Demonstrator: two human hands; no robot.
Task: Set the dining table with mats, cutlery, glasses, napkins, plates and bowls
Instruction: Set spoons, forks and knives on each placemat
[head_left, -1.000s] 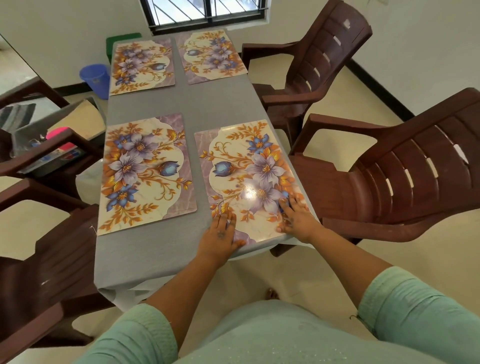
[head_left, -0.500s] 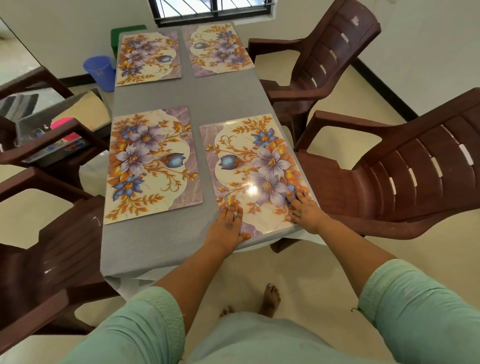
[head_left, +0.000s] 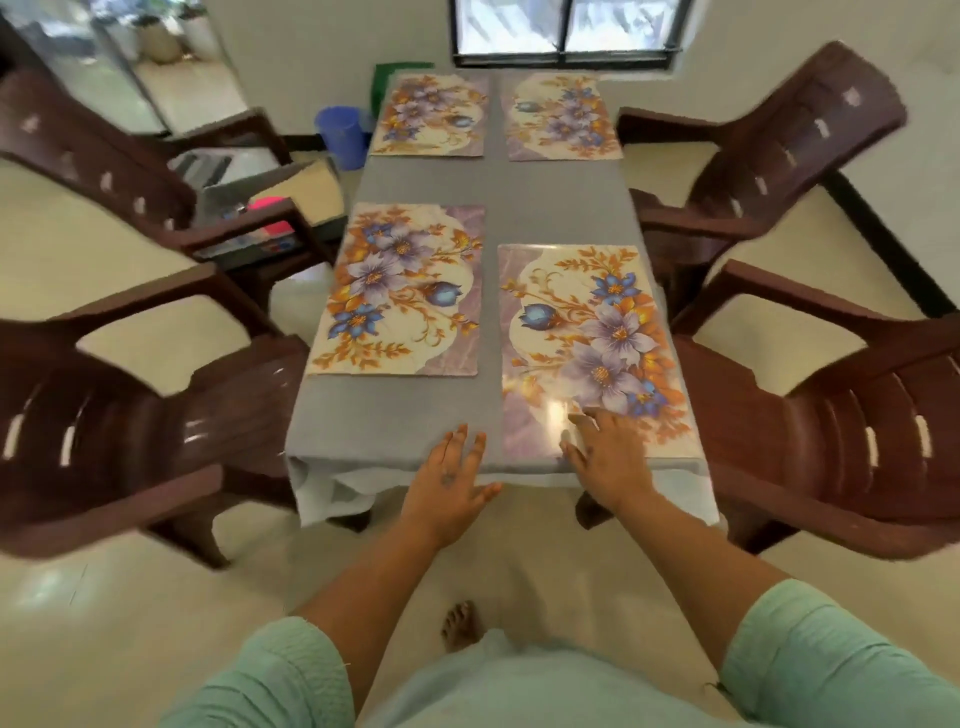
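I saw four floral laminated rectangular place mats on the long table covered in grey cloth (head_left: 550, 197): the near-right mat (head_left: 587, 343), the near-left mat (head_left: 402, 291), the far-left mat (head_left: 434, 114) and the far-right mat (head_left: 563, 117). My right hand (head_left: 608, 457) lay flat with straight, spread fingers on the near edge of the near-right mat, grasping nothing. My left hand (head_left: 449, 478) was released too, fingers straight over the cloth at the table's near edge, just left of that mat. Dark brown plastic armchairs (head_left: 857, 415) stood along both sides, and a blue plastic bucket (head_left: 343, 135) sat on the floor beside the far-left corner.
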